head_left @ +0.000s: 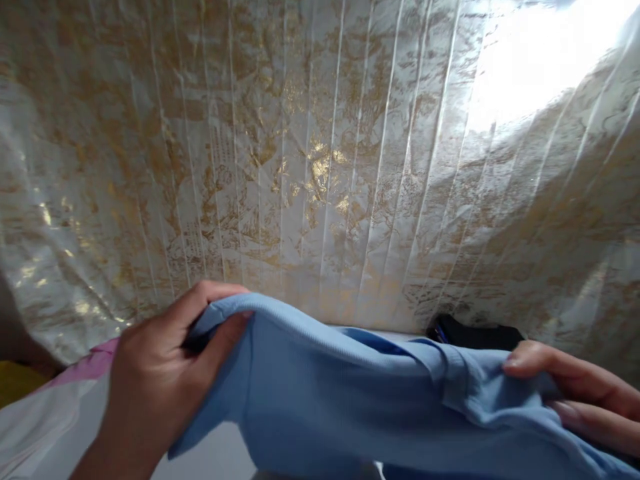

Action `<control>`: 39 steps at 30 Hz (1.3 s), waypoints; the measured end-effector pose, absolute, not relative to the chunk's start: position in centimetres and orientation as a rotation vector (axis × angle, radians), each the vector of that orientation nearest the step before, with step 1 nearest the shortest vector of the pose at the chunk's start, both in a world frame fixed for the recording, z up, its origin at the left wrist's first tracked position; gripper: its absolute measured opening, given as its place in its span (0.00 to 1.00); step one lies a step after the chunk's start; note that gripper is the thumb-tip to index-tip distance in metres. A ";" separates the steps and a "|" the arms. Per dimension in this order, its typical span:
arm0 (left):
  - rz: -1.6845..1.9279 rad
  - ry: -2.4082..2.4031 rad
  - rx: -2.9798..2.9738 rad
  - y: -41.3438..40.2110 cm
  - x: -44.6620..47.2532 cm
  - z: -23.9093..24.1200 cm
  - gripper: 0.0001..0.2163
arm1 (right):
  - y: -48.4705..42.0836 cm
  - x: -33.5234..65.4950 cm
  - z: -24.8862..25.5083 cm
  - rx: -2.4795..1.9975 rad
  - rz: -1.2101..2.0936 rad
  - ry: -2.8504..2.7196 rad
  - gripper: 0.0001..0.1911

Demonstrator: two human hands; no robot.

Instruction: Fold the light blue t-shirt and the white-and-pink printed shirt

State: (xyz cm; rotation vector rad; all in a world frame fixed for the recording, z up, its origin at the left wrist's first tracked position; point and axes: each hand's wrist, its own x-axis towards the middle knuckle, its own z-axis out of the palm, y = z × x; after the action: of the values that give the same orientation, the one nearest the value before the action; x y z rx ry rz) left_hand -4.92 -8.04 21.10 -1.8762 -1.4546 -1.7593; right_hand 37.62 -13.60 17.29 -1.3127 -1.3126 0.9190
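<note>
A light blue cloth garment (330, 393) with a ribbed edge stretches between my two hands across the lower part of the view. My left hand (155, 373) pinches its upper left edge between thumb and fingers. On the far right, my right hand (585, 387) grips the bunched fabric, with the thumb on top and fingers beneath. The cloth sags and folds over near the right hand. Its lower part runs out of the frame, so I cannot tell its full shape.
A shiny silver and gold patterned sheet (280, 167) covers the wall ahead. Behind the garment at right lies a black item (475, 333). To the left are pink cloth (93, 363), white cloth (50, 417) and something yellow (20, 383). A white surface (210, 457) shows below.
</note>
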 end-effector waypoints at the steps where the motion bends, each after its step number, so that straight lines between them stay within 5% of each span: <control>1: -1.713 -1.432 -1.836 -8.4 -4.9 22.2 0.11 | -13.5 38.0 17.5 -1.297 0.902 -1.338 0.16; 8: -1.131 -1.602 -2.202 2.6 -3.1 22.7 0.09 | -5.1 35.0 19.7 -1.365 0.828 -1.582 0.22; 13: -0.763 -1.633 -2.377 6.6 -0.4 13.0 0.22 | 0.2 34.8 11.8 -1.570 0.437 -1.654 0.28; 21: -0.360 -1.578 -2.803 2.4 1.8 0.7 0.20 | -3.6 27.3 1.7 -1.534 0.504 -2.224 0.27; 28: -0.284 -1.666 -2.853 2.3 1.5 -0.2 0.25 | 3.3 31.9 0.1 -2.103 -0.094 -2.049 0.24; 39: -0.288 -1.735 -2.654 10.4 1.3 0.1 0.24 | 5.4 30.7 -1.4 -2.057 -0.014 -2.211 0.29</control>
State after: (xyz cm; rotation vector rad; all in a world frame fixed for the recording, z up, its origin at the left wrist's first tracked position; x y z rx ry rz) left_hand 1.32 10.40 0.13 -2.6544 -1.7351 -0.2879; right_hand 30.71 5.43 -1.39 -2.0573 -2.2111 -0.0140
